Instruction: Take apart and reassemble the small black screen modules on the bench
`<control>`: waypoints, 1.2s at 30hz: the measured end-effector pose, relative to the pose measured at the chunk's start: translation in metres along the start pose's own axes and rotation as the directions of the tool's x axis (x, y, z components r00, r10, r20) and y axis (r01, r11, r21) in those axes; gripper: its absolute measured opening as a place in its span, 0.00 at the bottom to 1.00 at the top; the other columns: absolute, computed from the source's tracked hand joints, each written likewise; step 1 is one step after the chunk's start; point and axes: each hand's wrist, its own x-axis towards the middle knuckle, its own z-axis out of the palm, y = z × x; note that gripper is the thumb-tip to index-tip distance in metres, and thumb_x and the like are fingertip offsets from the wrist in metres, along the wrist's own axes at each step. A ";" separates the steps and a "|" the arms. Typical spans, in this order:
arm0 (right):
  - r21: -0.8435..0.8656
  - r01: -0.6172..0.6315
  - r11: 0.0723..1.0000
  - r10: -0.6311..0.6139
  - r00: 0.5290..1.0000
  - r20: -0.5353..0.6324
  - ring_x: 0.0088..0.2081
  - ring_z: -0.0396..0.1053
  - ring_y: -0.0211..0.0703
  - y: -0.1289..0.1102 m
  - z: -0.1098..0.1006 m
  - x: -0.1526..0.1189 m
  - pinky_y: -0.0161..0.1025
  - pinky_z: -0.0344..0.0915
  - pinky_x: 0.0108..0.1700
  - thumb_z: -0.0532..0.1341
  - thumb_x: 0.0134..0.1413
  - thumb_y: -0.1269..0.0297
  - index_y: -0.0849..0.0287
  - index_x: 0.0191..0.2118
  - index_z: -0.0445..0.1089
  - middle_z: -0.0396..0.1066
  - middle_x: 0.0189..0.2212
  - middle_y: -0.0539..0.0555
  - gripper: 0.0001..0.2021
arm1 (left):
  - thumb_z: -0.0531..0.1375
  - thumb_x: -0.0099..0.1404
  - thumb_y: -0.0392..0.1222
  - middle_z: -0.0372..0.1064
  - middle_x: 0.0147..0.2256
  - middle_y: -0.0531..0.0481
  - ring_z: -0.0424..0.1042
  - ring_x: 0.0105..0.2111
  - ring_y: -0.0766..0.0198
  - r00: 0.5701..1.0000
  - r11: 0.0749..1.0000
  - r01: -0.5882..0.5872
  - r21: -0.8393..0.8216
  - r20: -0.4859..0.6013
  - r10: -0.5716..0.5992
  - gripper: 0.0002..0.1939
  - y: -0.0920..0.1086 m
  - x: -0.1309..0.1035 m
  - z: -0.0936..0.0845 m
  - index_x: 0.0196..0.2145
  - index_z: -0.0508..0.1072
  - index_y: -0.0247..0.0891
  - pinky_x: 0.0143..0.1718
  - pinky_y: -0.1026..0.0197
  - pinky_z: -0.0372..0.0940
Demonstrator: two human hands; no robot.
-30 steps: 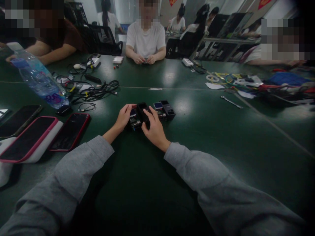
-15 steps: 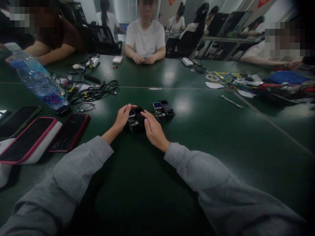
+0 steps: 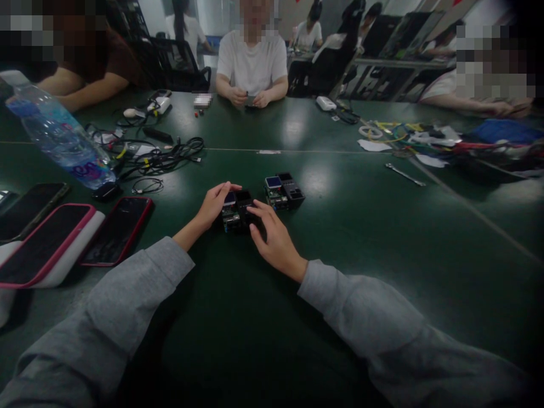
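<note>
On the dark green table lies a small circuit board with a little screen (image 3: 230,217), and a black plastic case (image 3: 244,199) sits against its right side. My left hand (image 3: 215,204) is curled around the board's left and far edge, its fingertips partly hidden. My right hand (image 3: 278,241) is at the case's right side, fingers stretched and thumb apart, with the fingertips touching or just over the case. Just beyond, to the right, lies a second circuit board (image 3: 275,195) with a similar screen, beside its own black case (image 3: 292,188).
Phones, including a red-edged phone (image 3: 119,232), lie at the left near a leaning water bottle (image 3: 63,136). Black cables (image 3: 170,156) are tangled behind them. A wrench (image 3: 406,174) and a heap of wires (image 3: 429,139) lie at the right. A person (image 3: 253,68) sits opposite, handling a small object.
My right hand has drawn back to the right and towards me, its fingers spreading and uncovering more of the black case. My left hand has barely moved.
</note>
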 end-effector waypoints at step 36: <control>-0.131 0.087 0.988 -0.076 0.994 0.083 0.65 0.53 0.56 0.004 0.007 0.003 0.60 0.61 0.64 0.62 0.61 0.67 0.56 0.60 0.57 0.50 0.63 0.63 0.24 | 0.50 0.72 0.53 0.75 0.38 0.47 0.72 0.39 0.60 0.987 0.978 -0.082 0.191 -0.120 0.106 0.20 -0.007 0.001 -0.002 0.38 0.76 0.40 0.44 0.57 0.65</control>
